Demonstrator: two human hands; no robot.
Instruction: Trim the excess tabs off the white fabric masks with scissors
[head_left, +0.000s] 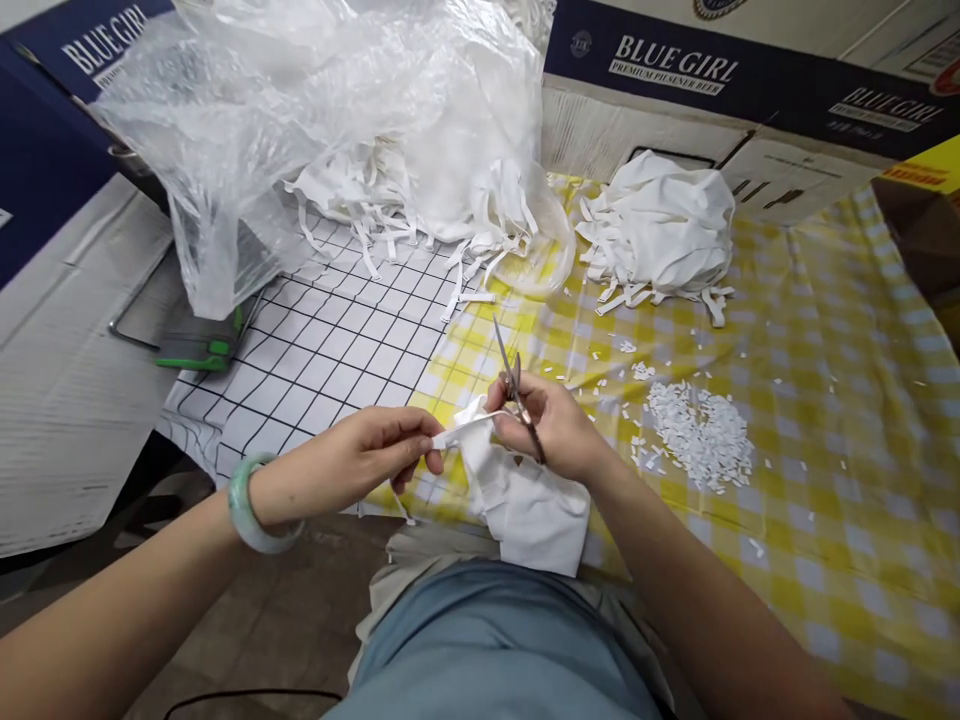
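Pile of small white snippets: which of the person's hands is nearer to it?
Right. The right hand, holding the scissors, is left of the pile, with a gap between; the left hand is farther left, pinching a white strip.

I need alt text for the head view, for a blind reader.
A person's left hand pinches a white fabric strap; the right hand holds metal scissors beside it. Small white clippings lie heaped on a yellow and white checked tablecloth.
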